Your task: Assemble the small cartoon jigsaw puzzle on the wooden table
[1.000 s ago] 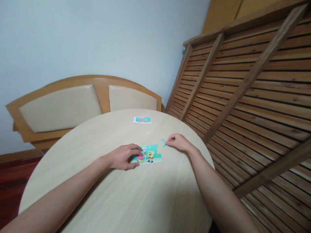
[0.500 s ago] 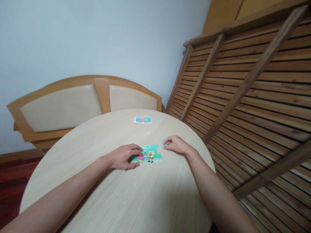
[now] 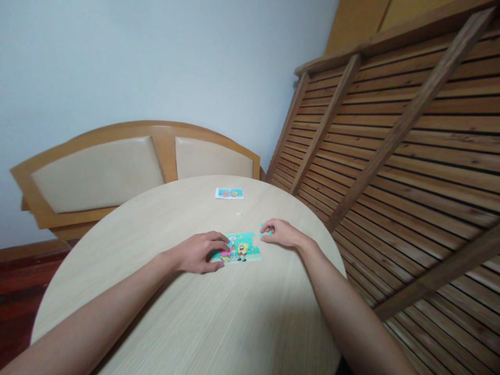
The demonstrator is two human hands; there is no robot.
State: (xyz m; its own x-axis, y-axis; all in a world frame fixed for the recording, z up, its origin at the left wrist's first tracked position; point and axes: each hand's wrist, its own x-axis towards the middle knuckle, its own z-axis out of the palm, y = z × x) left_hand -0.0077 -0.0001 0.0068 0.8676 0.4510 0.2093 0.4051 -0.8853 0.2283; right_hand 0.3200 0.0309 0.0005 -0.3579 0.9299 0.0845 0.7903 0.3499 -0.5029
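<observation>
A partly assembled jigsaw puzzle (image 3: 250,253) with cartoon figures on a teal background lies in the middle of the table, its upper right corner gapped. My left hand (image 3: 202,252) rests over the puzzle's left side, fingers spread and touching it, hiding part of a pink figure. Just beyond the gapped corner, my right hand (image 3: 280,232) has its thumb and fingers around a small teal puzzle piece (image 3: 267,233), partly hidden by the fingers. One small pale piece (image 3: 239,214) lies apart, farther back on the table.
A printed picture card (image 3: 229,194) with similar cartoon figures lies near the far edge of the round wooden table (image 3: 187,323). Behind the table stands a padded headboard (image 3: 101,174). A slatted wooden frame (image 3: 375,156) leans close along the right side.
My right hand has shifted very slightly left, its thumb and fingers a little farther apart around the teal piece. My left hand and the puzzle stay in place.
</observation>
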